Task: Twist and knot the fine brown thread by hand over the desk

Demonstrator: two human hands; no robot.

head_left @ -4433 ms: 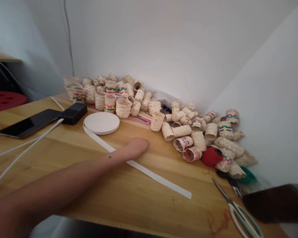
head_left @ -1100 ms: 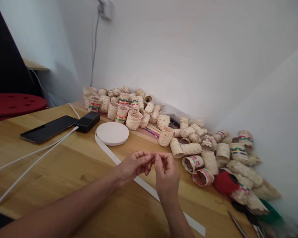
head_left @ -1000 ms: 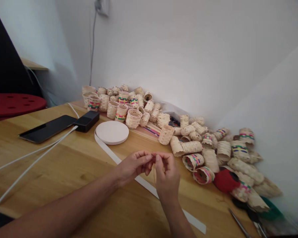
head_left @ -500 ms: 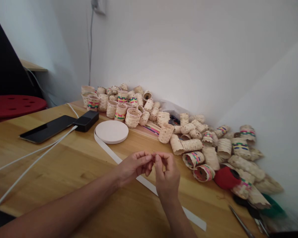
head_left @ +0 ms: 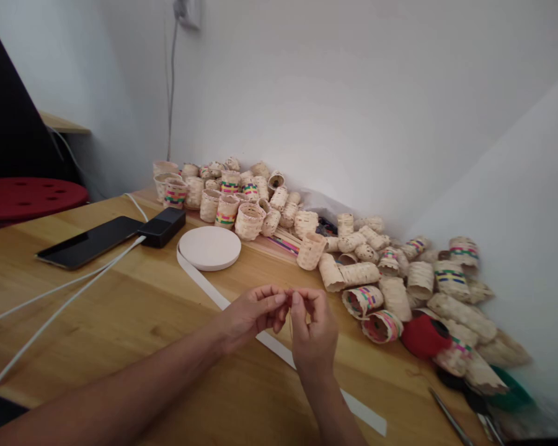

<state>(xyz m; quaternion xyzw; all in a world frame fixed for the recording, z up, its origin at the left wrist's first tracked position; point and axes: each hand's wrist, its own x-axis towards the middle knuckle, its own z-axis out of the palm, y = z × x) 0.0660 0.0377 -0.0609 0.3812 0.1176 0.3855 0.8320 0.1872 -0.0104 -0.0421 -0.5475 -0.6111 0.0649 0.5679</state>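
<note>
My left hand [head_left: 253, 313] and my right hand [head_left: 312, 328] meet fingertip to fingertip above the wooden table [head_left: 121, 310]. Both pinch something very small and thin between thumb and forefinger; a fine thread seems to hang below the pinch, too thin to name for sure. Under the hands runs a white tape strip [head_left: 279, 350] that unrolls from a flat white roll [head_left: 209, 248]. Small woven baskets [head_left: 353, 272] lie just right of my hands.
Several woven baskets [head_left: 227, 192] pile along the wall. A red thread spool [head_left: 423, 337] and scissors [head_left: 451, 418] lie at the right. A black phone [head_left: 90, 241], a black charger block [head_left: 162, 226] and white cables [head_left: 51, 310] sit left. A red stool [head_left: 28, 195] stands beyond.
Earlier only my left arm lay stretched across the table. Both hands have since come together in a pinch over the tape and have barely moved in the last second.
</note>
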